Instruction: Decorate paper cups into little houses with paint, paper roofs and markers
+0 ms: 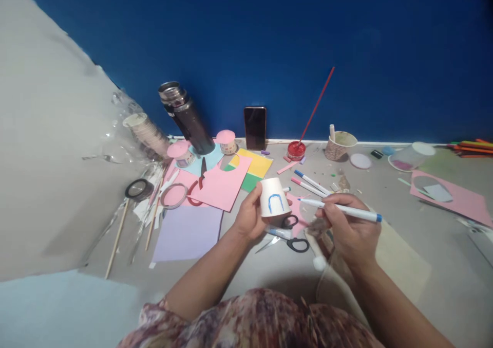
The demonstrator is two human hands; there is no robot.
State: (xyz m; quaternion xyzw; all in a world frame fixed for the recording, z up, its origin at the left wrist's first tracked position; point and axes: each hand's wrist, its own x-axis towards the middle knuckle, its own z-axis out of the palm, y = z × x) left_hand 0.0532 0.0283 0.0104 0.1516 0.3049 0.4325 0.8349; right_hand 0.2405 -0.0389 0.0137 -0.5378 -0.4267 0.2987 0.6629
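Observation:
My left hand (249,215) is closed around a white paper cup (265,191), which is held upside down above the table. A blue arch outline is drawn on the cup's side. My right hand (352,230) grips a blue marker (346,210) with a white barrel; its tip points left toward the cup and stays a little apart from it. Below the cup lie black-handled scissors (298,244) and a small tube (279,232). A blue-capped marker (310,181) and a pink marker (306,187) rest between the hands, farther back.
Pink paper (227,183), purple paper (185,235) and a tape ring (174,196) lie left. A dark flask (192,124), stacked cups (144,132) and pink-topped cups (226,141) stand behind. A phone (255,127) leans on the blue wall. A red pot (296,151) holds a stick.

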